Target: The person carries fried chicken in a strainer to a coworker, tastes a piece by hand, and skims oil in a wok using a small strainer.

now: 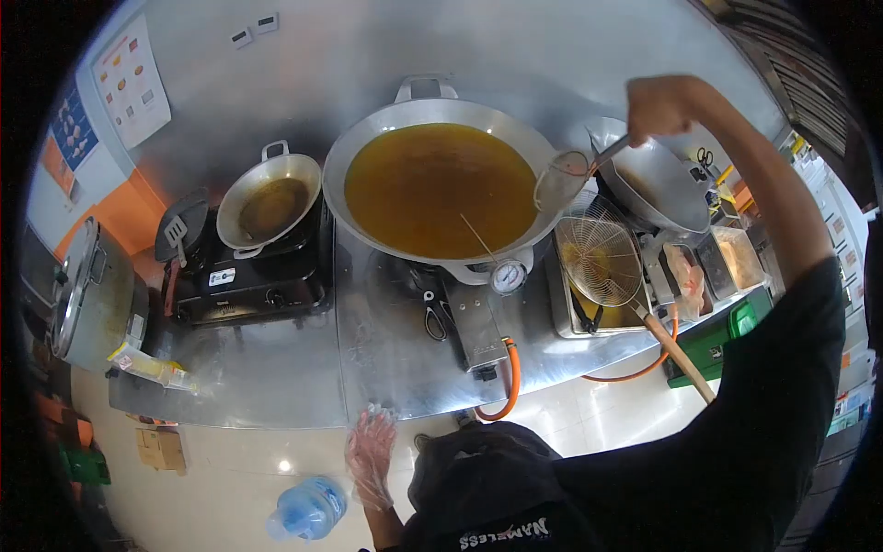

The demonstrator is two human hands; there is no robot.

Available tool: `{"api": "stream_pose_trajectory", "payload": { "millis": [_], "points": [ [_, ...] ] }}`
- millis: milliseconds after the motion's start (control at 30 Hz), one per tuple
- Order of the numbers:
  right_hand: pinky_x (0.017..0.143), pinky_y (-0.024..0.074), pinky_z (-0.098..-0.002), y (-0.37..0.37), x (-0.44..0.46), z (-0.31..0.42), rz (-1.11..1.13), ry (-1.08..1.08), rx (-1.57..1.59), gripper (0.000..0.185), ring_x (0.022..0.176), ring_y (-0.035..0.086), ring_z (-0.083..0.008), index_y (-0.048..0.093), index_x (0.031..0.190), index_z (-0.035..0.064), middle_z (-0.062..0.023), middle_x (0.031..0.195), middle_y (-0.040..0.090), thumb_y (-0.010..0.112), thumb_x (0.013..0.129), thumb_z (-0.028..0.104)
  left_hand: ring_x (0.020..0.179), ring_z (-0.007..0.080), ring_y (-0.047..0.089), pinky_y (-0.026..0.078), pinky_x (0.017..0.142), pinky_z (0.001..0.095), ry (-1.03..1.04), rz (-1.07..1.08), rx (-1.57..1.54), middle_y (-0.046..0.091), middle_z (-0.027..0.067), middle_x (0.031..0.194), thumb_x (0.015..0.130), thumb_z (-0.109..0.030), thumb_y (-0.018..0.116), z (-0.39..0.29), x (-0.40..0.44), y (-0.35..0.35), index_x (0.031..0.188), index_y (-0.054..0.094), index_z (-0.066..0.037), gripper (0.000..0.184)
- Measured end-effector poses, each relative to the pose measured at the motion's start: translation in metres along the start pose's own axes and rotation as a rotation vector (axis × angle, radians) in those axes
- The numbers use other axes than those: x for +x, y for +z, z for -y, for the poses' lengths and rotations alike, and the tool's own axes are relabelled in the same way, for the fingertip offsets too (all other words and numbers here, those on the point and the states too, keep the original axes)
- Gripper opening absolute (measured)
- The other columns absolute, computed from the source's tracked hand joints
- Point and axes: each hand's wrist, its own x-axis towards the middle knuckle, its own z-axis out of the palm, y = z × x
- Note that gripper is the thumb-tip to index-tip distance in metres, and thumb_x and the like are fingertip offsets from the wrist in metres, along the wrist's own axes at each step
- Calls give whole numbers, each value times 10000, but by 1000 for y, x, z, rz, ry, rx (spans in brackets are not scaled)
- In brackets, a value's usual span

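My right hand (660, 103) is raised at the upper right, its fingers closed around the handle of a fine-mesh skimmer (559, 184). The skimmer's round head hangs over the right rim of a large wok (336, 170). Brown-yellow oil (437, 189) fills much of this wok. A dial thermometer (508, 276) rests at the near rim, its probe reaching over the oil. My left hand (371, 455), in a clear plastic glove, is low by the counter's front edge. Its fingers point forward, loosely extended, and nothing shows in them.
A smaller pan (308, 198) sits on a black gas stove (248, 308) at left, beside a tall pot (101, 304). Scissors (434, 317) lie before the wok. At right are a wire spider strainer (602, 253) over a tray, and another wok (676, 198). An orange hose (512, 382) hangs over the edge.
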Motion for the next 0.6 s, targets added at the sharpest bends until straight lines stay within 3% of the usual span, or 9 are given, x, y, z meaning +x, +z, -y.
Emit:
{"api": "stream_pose_trajectory", "payload": {
  "millis": [33, 133, 233, 333, 500, 600],
  "points": [
    [364, 287, -338, -16, 1, 23, 131, 101, 3, 349, 389, 369, -147, 494, 517, 14, -47, 447, 383, 712, 726, 190, 1144, 375, 537, 439, 986, 474, 14, -11, -4, 533, 212, 1269, 942, -417, 482, 1, -3, -1, 1381, 392, -80, 561],
    [381, 263, -318, -33, 33, 61, 327, 114, -182, 377, 399, 320, -134, 486, 553, 30, -30, 479, 372, 712, 778, 230, 1143, 374, 537, 436, 987, 471, 59, -47, -14, 545, 206, 1254, 941, -410, 494, 0, -13, -6, 1367, 403, -71, 552],
    [443, 304, -310, -28, 60, 89, 491, 160, -286, 242, 441, 335, -174, 621, 888, 17, -41, 546, 368, 681, 808, 237, 1144, 369, 533, 425, 995, 471, 96, -95, -8, 542, 220, 1244, 940, -426, 500, -3, -22, -15, 1339, 435, -59, 546],
    [463, 329, -324, -10, 99, 99, 630, 79, -328, 248, 474, 362, -175, 602, 977, 35, -51, 604, 413, 652, 834, 232, 1138, 364, 530, 421, 994, 477, 171, -131, -6, 531, 231, 1249, 942, -434, 498, -7, -32, -18, 1331, 451, -57, 544],
    [526, 397, -348, 52, 180, 98, 730, 38, -232, 283, 574, 440, -185, 598, 1025, 31, -71, 772, 514, 618, 874, 270, 1136, 365, 518, 416, 990, 483, 215, -153, 0, 510, 232, 1264, 937, -450, 503, -14, -38, -32, 1332, 455, -63, 555],
    [530, 407, -353, 59, 160, 103, 564, -23, -157, 241, 582, 470, -183, 607, 933, 40, -64, 739, 546, 610, 872, 274, 1142, 367, 511, 417, 988, 482, 223, -209, 3, 502, 234, 1269, 931, -461, 511, -16, -39, -30, 1331, 458, -70, 563]
  ]
}}
